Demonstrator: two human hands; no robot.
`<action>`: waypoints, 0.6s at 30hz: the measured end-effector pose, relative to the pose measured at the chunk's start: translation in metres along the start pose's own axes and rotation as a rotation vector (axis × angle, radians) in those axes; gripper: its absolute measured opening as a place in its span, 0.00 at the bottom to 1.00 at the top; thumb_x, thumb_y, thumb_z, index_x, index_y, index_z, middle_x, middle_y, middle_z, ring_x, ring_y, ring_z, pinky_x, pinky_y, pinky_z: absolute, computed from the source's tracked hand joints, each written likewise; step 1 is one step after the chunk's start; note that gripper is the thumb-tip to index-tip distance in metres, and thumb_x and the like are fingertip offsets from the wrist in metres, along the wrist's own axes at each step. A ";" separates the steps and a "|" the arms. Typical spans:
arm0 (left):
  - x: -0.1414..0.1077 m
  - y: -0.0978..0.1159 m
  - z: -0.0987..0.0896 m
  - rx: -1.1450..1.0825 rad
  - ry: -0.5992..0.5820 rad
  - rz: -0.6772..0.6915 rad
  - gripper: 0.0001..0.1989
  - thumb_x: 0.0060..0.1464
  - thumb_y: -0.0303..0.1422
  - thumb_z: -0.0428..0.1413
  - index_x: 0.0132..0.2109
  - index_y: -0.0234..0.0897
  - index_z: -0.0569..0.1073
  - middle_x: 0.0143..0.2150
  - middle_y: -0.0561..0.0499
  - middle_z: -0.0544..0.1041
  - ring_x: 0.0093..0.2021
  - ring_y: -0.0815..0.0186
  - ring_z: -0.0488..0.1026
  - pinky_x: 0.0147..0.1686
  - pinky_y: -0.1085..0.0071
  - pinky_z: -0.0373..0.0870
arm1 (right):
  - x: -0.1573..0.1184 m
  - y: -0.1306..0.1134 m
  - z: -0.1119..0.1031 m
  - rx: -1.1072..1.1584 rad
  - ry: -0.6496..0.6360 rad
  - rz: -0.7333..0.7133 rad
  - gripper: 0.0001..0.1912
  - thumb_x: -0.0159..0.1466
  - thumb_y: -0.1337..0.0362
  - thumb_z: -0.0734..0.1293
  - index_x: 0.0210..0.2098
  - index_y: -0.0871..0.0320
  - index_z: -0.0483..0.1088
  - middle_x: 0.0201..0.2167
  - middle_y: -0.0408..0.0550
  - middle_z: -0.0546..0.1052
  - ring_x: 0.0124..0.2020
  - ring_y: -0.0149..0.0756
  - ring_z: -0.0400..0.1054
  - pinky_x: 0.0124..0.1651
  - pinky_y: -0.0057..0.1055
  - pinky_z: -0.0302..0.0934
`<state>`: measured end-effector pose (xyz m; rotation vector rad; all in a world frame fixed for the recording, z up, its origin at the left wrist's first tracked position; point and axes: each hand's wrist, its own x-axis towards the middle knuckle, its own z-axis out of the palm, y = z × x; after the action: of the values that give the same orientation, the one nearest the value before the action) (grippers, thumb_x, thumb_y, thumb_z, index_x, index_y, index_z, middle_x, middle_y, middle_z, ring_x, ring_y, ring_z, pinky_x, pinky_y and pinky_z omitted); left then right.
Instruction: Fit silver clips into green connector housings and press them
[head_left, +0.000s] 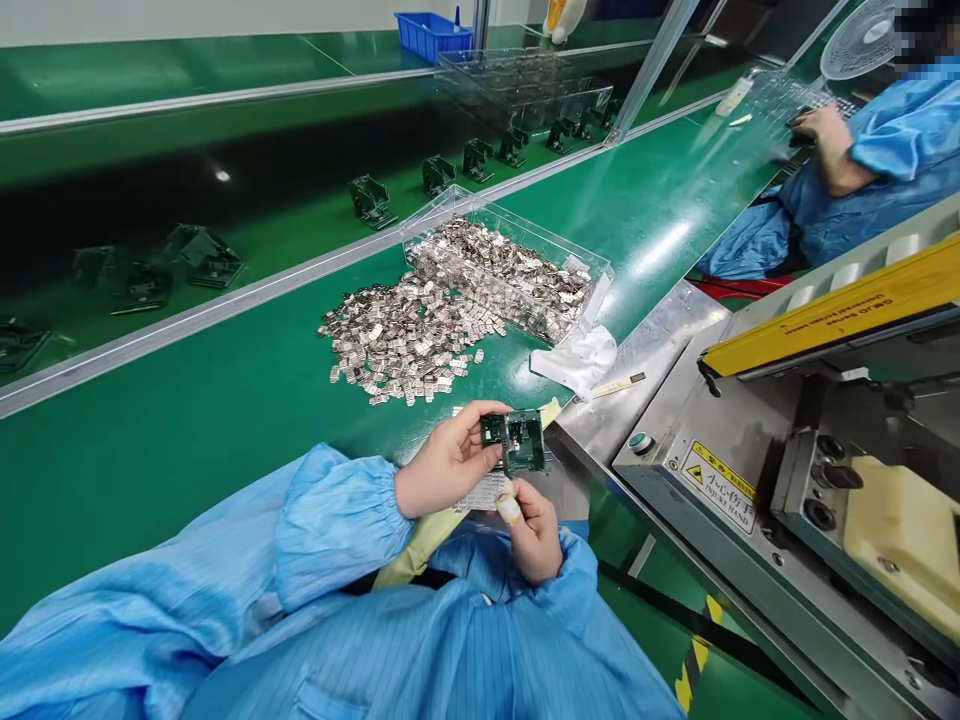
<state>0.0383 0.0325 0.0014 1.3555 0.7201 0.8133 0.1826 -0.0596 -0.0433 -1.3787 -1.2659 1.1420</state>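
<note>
My left hand (455,459) grips a dark green, box-shaped plastic housing (523,440) by its left side, thumb in front and fingers behind. The housing's open side faces me. Just below its lower edge is my right hand (534,532), fingers curled and one fingertip wrapped in whitish tape. Whether a small part sits in that pinch is hidden. Beneath both hands lies a tray of small metal pieces (484,494), partly covered. Farther out, a loose heap of small silvery metal pieces (409,340) spreads beside a clear plastic bin (592,300) holding more of them.
A white cloth (577,362) and a marker-like pen (619,385) lie near the bench corner. At right stands a machine (675,470) with a hand-injury warning label. Several green housings (371,200) line the conveyor behind the rail. A co-worker (885,170) works at far right.
</note>
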 end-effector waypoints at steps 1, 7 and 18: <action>0.000 0.000 -0.001 -0.003 0.000 0.005 0.19 0.60 0.35 0.57 0.56 0.34 0.65 0.39 0.48 0.74 0.37 0.68 0.73 0.38 0.73 0.71 | -0.001 0.005 0.000 -0.028 0.008 -0.014 0.18 0.64 0.49 0.60 0.24 0.54 0.66 0.21 0.44 0.69 0.24 0.35 0.63 0.29 0.31 0.60; -0.001 0.002 -0.001 -0.114 -0.001 0.002 0.18 0.59 0.32 0.57 0.55 0.36 0.64 0.41 0.48 0.75 0.40 0.68 0.74 0.41 0.74 0.71 | -0.002 0.021 -0.009 -0.226 -0.012 -0.022 0.14 0.63 0.57 0.58 0.23 0.55 0.63 0.20 0.44 0.66 0.24 0.35 0.60 0.28 0.30 0.55; -0.007 0.005 -0.004 -0.216 0.046 0.074 0.14 0.62 0.31 0.56 0.53 0.40 0.66 0.40 0.51 0.74 0.39 0.70 0.73 0.39 0.77 0.70 | 0.002 -0.048 -0.042 -0.468 0.155 -0.055 0.06 0.60 0.66 0.67 0.26 0.56 0.70 0.19 0.40 0.71 0.20 0.31 0.63 0.23 0.26 0.55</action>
<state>0.0310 0.0294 0.0058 1.1776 0.6016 0.9559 0.2174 -0.0567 0.0100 -1.7216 -1.5058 0.7067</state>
